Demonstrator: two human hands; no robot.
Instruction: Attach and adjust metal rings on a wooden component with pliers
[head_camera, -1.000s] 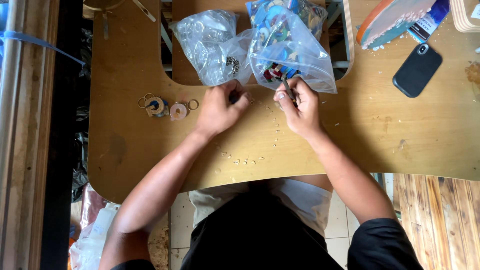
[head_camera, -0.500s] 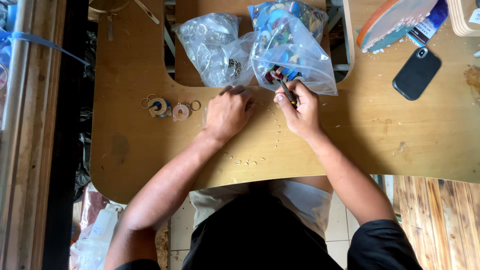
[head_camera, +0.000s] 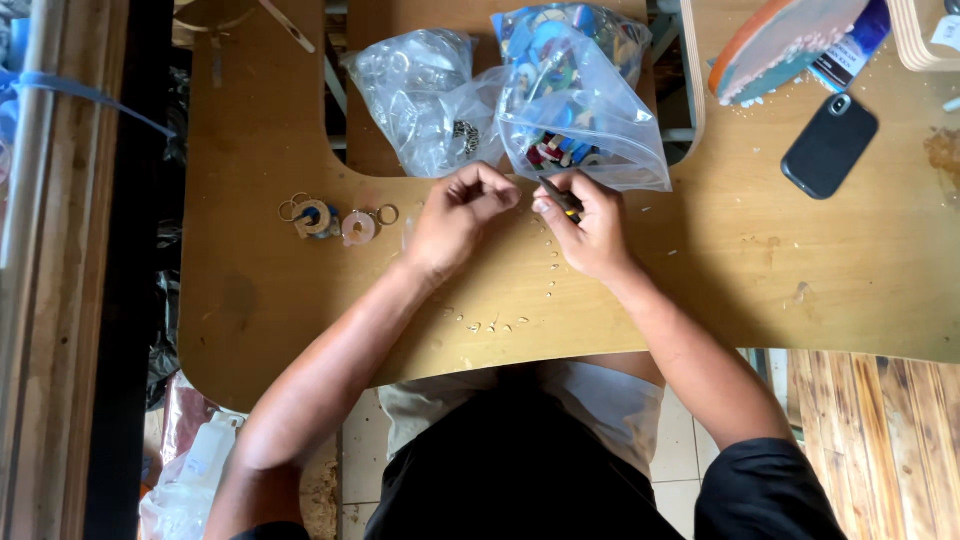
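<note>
Work station, keyring assembly, viewed from the head camera.

Left hand: curled shut, fingertips pinching something too small to identify, held just beside the right hand.

Right hand: closed around a small dark tool, its tip pointed toward the left hand's fingertips.

Finished stock: two pieces, a tan ring charm and a pink ring charm, lie on the tabletop well to the outer side of the left hand.

Remaining stock: a clear bag of metal rings and a clear bag of coloured charms sit just beyond both hands, each looking quite full; judged early in the run. Small loose bits scatter on the near side of the hands.

Also present: dark phone, far out past the right hand.

Change since the earlier frames: both hands remain together at the same spot in front of the bags; the left fist has shifted slightly; finished pieces unmoved, count unchanged.
</note>
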